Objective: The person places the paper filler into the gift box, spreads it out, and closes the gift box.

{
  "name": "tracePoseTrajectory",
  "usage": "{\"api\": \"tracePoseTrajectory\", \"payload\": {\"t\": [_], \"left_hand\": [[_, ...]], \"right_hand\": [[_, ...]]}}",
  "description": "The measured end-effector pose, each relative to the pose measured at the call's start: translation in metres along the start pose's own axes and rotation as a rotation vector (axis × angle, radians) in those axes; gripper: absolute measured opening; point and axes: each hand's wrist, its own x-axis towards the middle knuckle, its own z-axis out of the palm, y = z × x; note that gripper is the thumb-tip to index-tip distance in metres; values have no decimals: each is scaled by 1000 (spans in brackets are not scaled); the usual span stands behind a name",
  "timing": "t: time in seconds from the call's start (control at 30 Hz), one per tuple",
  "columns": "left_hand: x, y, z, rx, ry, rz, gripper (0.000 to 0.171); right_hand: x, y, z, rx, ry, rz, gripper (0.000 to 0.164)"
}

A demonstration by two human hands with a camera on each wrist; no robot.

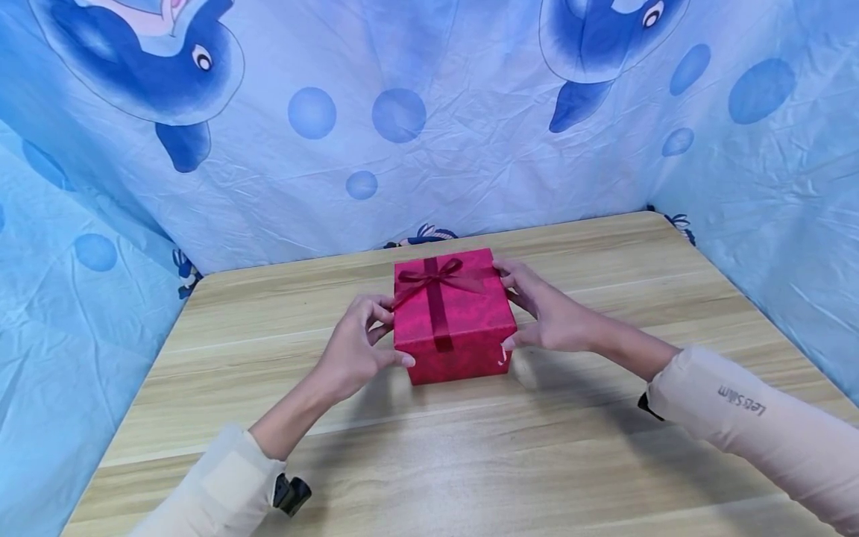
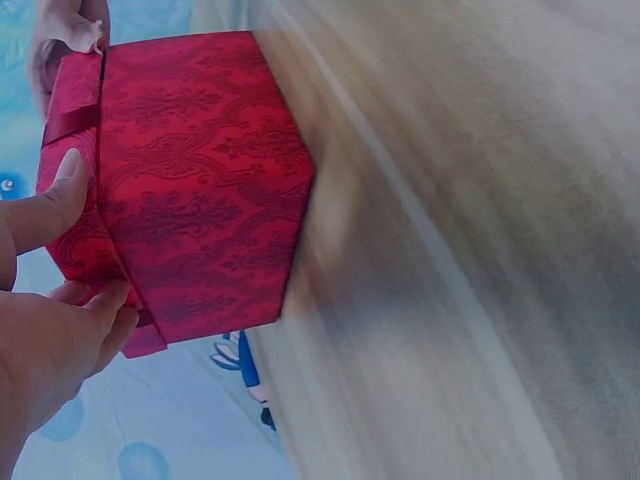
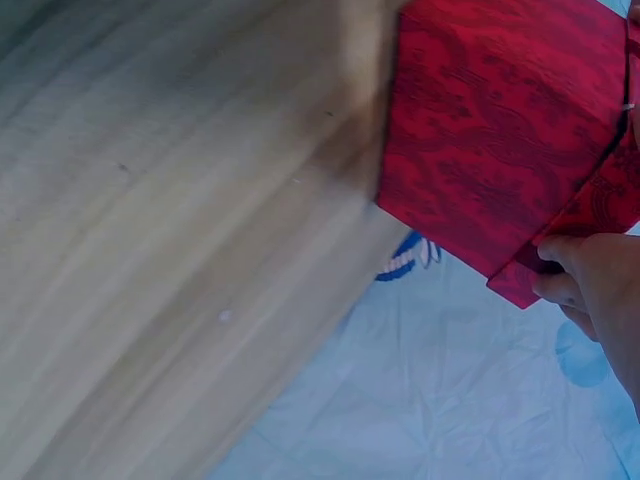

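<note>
A red patterned gift box (image 1: 463, 367) stands on the wooden table, its lid (image 1: 473, 313) on top. A dark red ribbon with a bow (image 1: 436, 277) crosses the lid. My left hand (image 1: 352, 350) grips the lid's left side, thumb at the front corner and fingers along the side. On the opposite side my right hand (image 1: 553, 309) holds the lid, its thumb near the front right corner beside a small white bit (image 1: 503, 353). The left wrist view shows a thin dark line between lid and box body (image 2: 200, 190). The box's inside is hidden.
The light wooden table (image 1: 429, 462) extends around the box. A blue cloth (image 1: 470, 171) with dolphins and bubbles hangs behind and at both sides. Tassel-like blue and white prints (image 1: 429, 235) show along the table's back edge.
</note>
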Motion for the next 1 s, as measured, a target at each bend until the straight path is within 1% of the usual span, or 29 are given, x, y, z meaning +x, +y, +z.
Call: {"api": "tracePoseTrajectory", "payload": {"t": [0.07,0.27,0.47,0.67,0.73,0.8,0.83,0.9,0.93,1.0], "left_hand": [[0,-3,1,8,1,6,51],[-1,-9,6,22,5,53,52],[-2,-18,10,46,10,62,53],[-4,-22,10,65,4,78,53],[-3,-23,9,64,0,83,53],[-3,-23,9,64,-3,85,53],[-3,-24,9,64,-4,86,53],[-2,-24,9,62,-5,87,53],[-3,-24,9,62,-5,86,53],[-3,-24,9,65,-3,83,53]], "right_hand": [[-1,3,2,-3,-1,11,106],[-4,11,7,-45,10,21,109],[-6,15,12,-90,16,47,110],[-6,20,15,-112,20,41,104],[-7,20,15,-113,25,38,98],[-7,20,15,-114,27,31,89],[-7,20,15,-115,28,28,87],[-8,20,15,-115,28,26,78],[-8,20,15,-116,28,29,79],[-8,20,15,-116,27,37,86]]}}
